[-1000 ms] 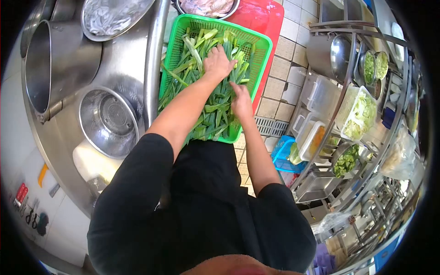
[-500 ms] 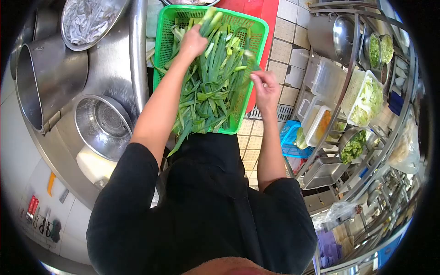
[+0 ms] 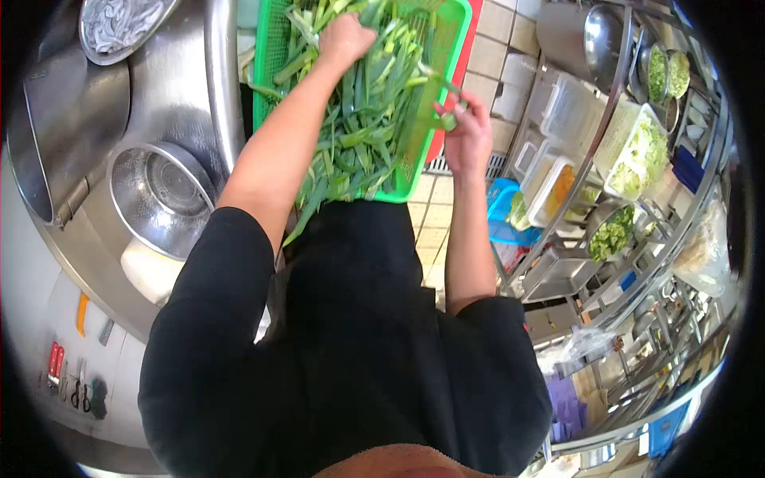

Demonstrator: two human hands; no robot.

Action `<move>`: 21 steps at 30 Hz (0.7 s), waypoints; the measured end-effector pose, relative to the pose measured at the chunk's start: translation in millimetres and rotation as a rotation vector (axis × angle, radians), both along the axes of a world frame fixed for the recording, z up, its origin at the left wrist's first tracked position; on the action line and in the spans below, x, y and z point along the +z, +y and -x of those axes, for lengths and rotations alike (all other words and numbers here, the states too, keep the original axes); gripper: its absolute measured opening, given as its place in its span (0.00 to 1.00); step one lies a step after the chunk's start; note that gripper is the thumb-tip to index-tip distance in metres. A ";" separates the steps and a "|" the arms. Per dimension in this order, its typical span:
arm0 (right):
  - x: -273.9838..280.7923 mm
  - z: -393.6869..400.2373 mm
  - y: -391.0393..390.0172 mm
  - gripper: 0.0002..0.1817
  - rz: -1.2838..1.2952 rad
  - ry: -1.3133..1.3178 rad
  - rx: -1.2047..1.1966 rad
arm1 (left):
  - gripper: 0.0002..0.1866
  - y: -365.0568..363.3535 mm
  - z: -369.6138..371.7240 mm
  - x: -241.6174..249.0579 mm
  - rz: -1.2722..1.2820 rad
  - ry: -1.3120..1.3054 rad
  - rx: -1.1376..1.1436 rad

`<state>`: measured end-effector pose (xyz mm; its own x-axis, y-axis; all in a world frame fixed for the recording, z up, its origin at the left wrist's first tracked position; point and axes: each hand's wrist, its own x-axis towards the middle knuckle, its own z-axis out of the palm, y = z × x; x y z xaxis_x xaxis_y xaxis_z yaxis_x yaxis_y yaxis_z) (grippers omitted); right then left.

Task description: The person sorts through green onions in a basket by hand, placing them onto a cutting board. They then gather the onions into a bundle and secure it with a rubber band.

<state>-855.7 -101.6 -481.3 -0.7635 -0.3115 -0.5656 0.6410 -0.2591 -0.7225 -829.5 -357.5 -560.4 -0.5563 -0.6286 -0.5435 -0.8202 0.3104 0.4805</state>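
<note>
Left hand [image 3: 347, 40] makes a fist, knuckles up; right hand [image 3: 468, 131] has its thumb and bent fingers brought close together. Along the person's left runs a steel counter [image 3: 167, 92], with a tall pot [image 3: 92, 119] lying mouth outward. Just right of the counter sits a green basket [image 3: 396, 193], its near rim close to the person's dark clothing. Leeks [image 3: 366, 119] fill it, some leaves spilling over the near left corner; the left fist closes around stalks toward the far end. A steel bowl [image 3: 163, 191] rests left of the basket. Smallest, a leek strip [image 3: 448, 122] is pinched in the right hand, beside the basket's right rim.
</note>
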 end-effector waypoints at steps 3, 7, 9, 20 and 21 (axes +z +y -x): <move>-12.8 11.4 17.7 0.18 0.200 -0.175 0.066 | 0.32 -9.8 -27.4 -32.4 -0.034 0.222 0.099; -10.9 18.9 17.4 0.18 0.340 -0.302 0.026 | 0.17 -14.1 -43.1 -20.6 -0.437 0.499 0.372; -9.2 19.0 16.2 0.18 0.366 -0.318 -0.008 | 0.14 -16.8 -52.3 -11.1 -0.550 0.595 0.471; -6.4 -9.5 4.7 0.26 0.479 -0.451 0.048 | 0.13 6.8 -81.1 56.0 -0.631 0.623 0.551; 5.0 -5.3 7.4 0.29 0.426 -0.447 0.081 | 0.12 9.0 -83.8 61.5 -0.635 0.669 0.587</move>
<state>-850.4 -94.2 -476.3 -0.4456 -0.6277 -0.6384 0.8875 -0.4031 -0.2232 -745.8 -348.4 -498.9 -0.5646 -0.6045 -0.5620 -0.2731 -0.5057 0.8183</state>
